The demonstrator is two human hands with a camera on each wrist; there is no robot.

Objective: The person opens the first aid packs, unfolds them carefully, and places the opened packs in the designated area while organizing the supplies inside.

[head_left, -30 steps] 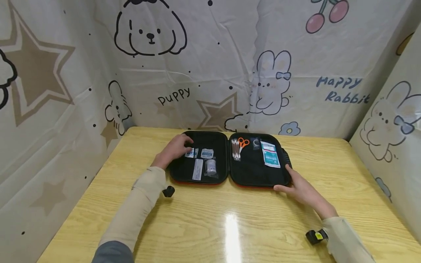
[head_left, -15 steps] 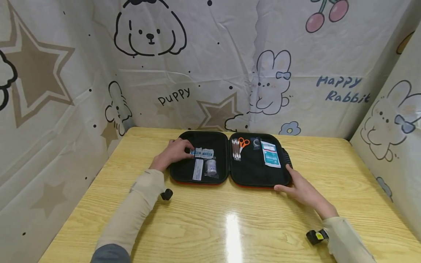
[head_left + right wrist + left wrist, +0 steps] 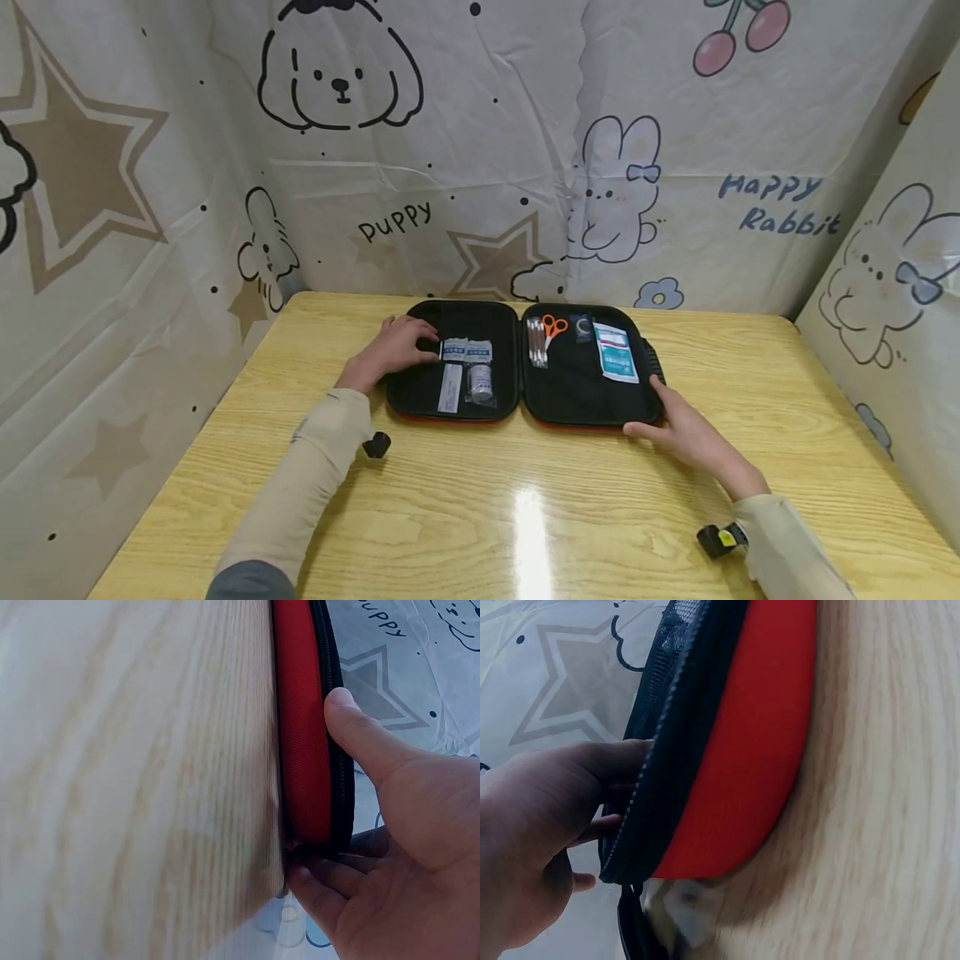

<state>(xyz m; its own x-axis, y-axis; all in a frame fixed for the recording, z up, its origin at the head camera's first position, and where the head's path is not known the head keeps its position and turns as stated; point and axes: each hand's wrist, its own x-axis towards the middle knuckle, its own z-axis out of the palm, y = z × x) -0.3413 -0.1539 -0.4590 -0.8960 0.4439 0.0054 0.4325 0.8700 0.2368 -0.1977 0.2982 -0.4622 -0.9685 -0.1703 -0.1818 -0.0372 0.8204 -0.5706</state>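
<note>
- Red fabric walls the case [image 3: 757,750], which lies between our hands, unfolded, its long axis running from left hand to right hand.
- Left hand [image 3: 393,348]: we reach over the outer side rim, thumb and forefinger apart. We cannot tell whether the fingertips touch a packet.
- Right hand [image 3: 682,429]: we grip the near right corner, thumb on the front rim, fingers round the side.
- Just right of the left fingertips, we find the left small packet [image 3: 454,349], then the right small packet [image 3: 479,351]. Their row runs crosswise. Governing relation: the left hand is nearer to both; the right is well apart.
- On our side of that row: the white strip [image 3: 449,388], long axis fore-and-aft, with the clear-wrapped cylinder [image 3: 481,382] at its right.
- Farther toward the right hand, past the hinge [image 3: 521,367]: swabs [image 3: 537,342], orange-handled scissors [image 3: 553,329], and the teal-and-white packet [image 3: 617,352], this last nearest that hand.
- Beneath the case: the wood-grain table [image 3: 420,517].
</note>
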